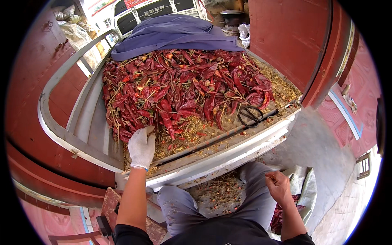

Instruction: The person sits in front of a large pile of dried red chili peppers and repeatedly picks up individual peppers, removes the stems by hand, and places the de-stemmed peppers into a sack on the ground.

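Observation:
A broad heap of dried red chili peppers (183, 85), many with stems, covers the truck bed (208, 163). My left hand (141, 148), in a white knit glove, is at the near left edge of the heap. Its fingers are loosely bent toward the peppers, and no pepper shows in its grasp. Bare and curled closed, my right hand (279, 187) is above my right thigh; anything inside its fingers is hidden. Black-handled scissors (250, 116) lie at the bed's near right edge, beside the heap.
A purple-blue cloth (175, 36) covers the heap's far end. A curved metal rail (53, 90) runs along the left. Below my right hand, an open pale sack (309, 190) holds red peppers. Stem scraps (220, 192) litter the floor between my legs. A red door (290, 41) stands at right.

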Tool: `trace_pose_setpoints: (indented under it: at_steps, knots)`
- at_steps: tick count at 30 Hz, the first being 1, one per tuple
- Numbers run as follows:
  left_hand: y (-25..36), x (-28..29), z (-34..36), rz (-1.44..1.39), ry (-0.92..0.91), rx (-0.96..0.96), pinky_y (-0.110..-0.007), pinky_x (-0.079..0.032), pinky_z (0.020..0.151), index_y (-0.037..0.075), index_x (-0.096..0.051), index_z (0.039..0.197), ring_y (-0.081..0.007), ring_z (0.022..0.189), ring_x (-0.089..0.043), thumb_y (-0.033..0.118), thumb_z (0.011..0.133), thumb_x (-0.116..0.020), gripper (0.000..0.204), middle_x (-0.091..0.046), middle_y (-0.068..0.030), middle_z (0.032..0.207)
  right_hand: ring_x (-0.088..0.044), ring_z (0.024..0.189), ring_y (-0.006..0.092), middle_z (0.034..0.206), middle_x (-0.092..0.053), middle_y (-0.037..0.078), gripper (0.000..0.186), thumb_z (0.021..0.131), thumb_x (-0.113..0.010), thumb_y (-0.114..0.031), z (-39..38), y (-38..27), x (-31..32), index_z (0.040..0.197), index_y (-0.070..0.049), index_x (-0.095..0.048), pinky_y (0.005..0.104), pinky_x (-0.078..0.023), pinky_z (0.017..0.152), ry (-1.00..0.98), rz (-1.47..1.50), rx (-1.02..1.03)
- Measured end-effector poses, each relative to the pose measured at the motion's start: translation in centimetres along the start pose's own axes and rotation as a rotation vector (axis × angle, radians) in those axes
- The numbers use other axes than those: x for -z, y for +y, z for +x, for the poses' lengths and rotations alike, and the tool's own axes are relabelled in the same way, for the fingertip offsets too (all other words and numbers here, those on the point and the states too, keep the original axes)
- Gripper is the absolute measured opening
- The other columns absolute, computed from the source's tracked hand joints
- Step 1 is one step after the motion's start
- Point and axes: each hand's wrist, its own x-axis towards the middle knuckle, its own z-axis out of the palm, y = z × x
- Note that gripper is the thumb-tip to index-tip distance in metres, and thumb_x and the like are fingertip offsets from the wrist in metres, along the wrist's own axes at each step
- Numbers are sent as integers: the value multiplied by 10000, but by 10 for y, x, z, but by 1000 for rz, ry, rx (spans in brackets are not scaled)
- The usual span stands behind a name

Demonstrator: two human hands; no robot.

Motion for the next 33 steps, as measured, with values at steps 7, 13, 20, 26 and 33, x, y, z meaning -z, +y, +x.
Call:
trace_pose_setpoints:
  at_steps: [7,13,20,26,33]
  knots:
    - [56,-16,12,271,-386,147,-474,-538,795,104,-791,836,-371,838,-721,503,855,-724,405,-755,-134,873,-743,828,300,941,-737,169,133,893,-747,-82,-6,-54,-55,1000,-3,-741,375,-581,748,-285,96,40]
    - [22,-32,-5,151,-216,238,-508,-548,743,91,-778,857,-401,802,-707,390,883,-698,310,-738,-172,845,-742,865,320,942,-735,168,159,921,-727,-136,-24,-58,-70,1027,-21,-754,380,-581,768,-438,94,26]
    - [37,-25,-8,291,-226,100,-530,-433,1034,138,-792,834,-316,1028,-664,397,837,-738,265,-732,-81,976,-739,891,335,975,-740,167,209,957,-698,-196,-16,-70,-90,1061,-24,-756,395,-583,795,-544,50,70]
    - [24,-18,-13,112,3,36,-507,-461,1024,85,-780,838,-327,998,-683,273,818,-743,192,-754,-87,984,-748,916,306,1014,-748,181,245,965,-711,-205,-15,-87,-93,1108,-9,-742,374,-588,816,-556,78,29]
    - [122,12,-84,-168,77,-216,-474,-493,963,65,-697,758,-307,914,-691,115,748,-786,102,-747,-90,923,-683,1066,185,1159,-724,126,537,1016,-705,-228,34,-119,-124,1430,51,-505,340,-535,971,-332,620,-37]
